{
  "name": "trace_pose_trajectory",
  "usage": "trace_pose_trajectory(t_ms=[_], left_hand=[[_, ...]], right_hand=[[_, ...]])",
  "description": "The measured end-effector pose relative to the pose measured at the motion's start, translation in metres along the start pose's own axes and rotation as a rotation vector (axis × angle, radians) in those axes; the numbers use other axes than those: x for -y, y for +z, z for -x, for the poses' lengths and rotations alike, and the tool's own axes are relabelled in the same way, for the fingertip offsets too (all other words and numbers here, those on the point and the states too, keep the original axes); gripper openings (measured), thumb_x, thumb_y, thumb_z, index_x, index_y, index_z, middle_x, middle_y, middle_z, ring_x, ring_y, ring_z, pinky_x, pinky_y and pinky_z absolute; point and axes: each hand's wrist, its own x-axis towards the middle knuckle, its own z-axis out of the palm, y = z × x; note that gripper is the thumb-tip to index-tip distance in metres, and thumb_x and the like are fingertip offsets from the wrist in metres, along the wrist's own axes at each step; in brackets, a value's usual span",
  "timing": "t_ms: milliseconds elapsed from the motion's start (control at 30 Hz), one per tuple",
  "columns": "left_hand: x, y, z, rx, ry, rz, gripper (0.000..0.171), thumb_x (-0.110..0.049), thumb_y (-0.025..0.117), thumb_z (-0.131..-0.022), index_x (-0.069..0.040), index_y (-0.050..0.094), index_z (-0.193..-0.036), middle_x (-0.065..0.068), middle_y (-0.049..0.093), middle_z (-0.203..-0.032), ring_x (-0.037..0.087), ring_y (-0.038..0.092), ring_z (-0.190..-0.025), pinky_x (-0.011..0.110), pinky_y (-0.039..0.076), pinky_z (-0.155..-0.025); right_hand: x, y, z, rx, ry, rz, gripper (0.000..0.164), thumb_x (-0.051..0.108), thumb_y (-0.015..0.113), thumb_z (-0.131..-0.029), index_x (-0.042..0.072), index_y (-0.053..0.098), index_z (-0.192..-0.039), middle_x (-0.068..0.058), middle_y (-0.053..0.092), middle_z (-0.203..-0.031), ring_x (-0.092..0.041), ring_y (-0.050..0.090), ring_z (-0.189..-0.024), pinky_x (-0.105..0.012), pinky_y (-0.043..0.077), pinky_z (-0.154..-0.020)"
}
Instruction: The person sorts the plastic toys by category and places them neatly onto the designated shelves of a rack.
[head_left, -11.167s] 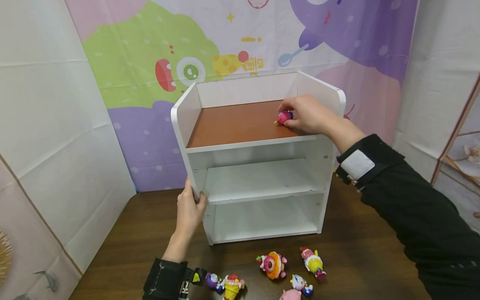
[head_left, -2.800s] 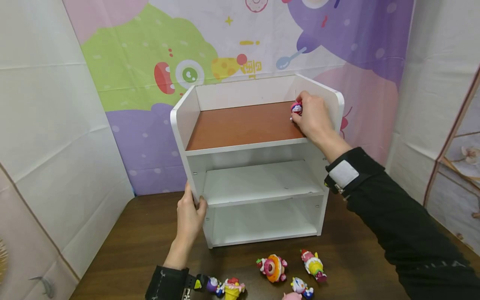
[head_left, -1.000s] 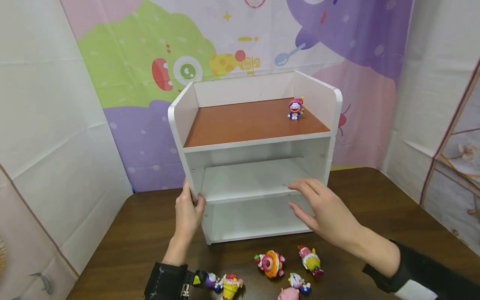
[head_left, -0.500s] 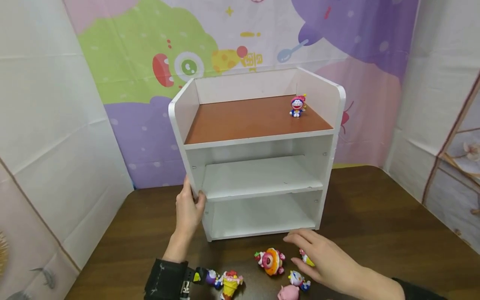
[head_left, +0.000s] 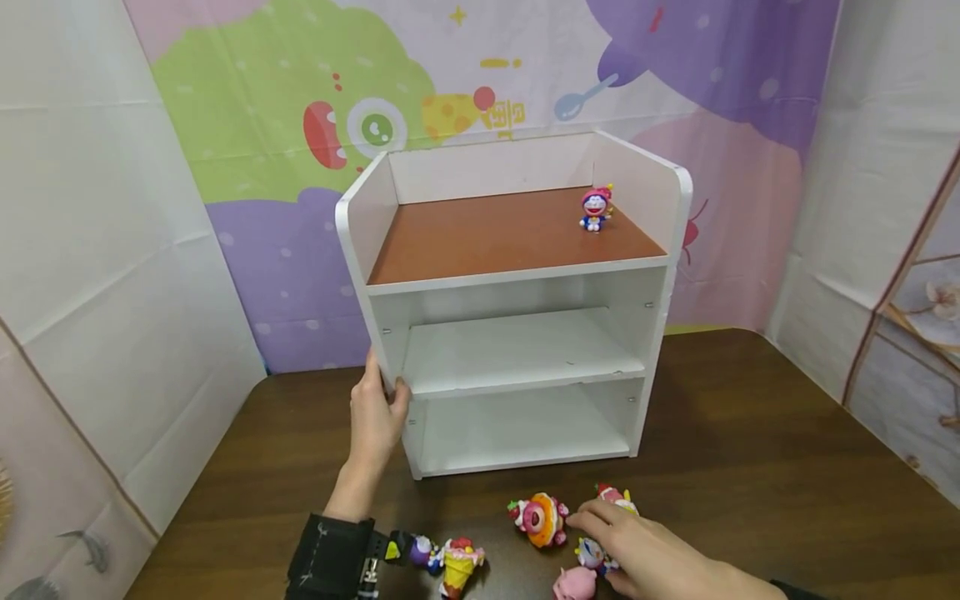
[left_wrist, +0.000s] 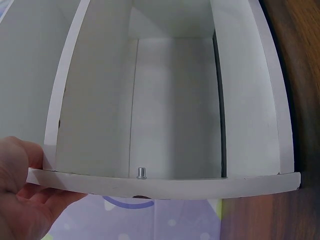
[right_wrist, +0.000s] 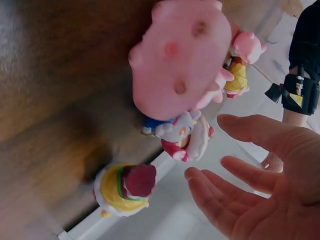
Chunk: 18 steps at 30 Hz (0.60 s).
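Note:
My left hand (head_left: 375, 421) grips the left side panel of a small white shelf unit (head_left: 502, 277); in the left wrist view the thumb (left_wrist: 34, 154) lies inside and the fingers outside. My right hand (head_left: 652, 550) reaches low over several toy figurines, fingers apart and loosely bent, holding nothing. Closest to it are a blue-and-white figurine (head_left: 591, 552) and a strawberry-topped yellow one (head_left: 617, 497), both partly covered by the hand in the head view. A pink pig figurine (head_left: 576, 585) and a bear in an orange ring (head_left: 540, 520) lie beside them. A pink-hooded blue cat figurine (head_left: 595, 210) stands on the brown top.
An ice-cream-cone figurine (head_left: 461, 563) and a purple figurine (head_left: 423, 550) lie by my left wrist. The brown wooden table (head_left: 750, 433) extends to the right. Behind the unit hangs a cartoon cloth (head_left: 270, 275), with white panels (head_left: 97, 250) at the sides.
My right hand has set the cat figurine upright on the brown top, let go, and come down to the figurines on the table. The left hand keeps its grip on the panel.

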Motion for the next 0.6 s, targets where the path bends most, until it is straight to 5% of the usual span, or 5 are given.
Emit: trace_pose_trajectory(t_ms=[600], left_hand=[[0.0, 0.001, 0.0, -0.004, 0.011, 0.014, 0.051, 0.011, 0.051, -0.075, 0.003, 0.039, -0.124, 0.027, 0.056, -0.102, 0.036, 0.058, -0.086, 0.045, 0.049, -0.06]], right_hand=[[-0.011, 0.023, 0.003, 0.13, 0.06, -0.052, 0.058, 0.0, 0.076, -0.055, -0.001, 0.055, -0.109, -0.003, 0.051, -0.098, -0.012, 0.05, -0.087, -0.025, 0.047, -0.071]])
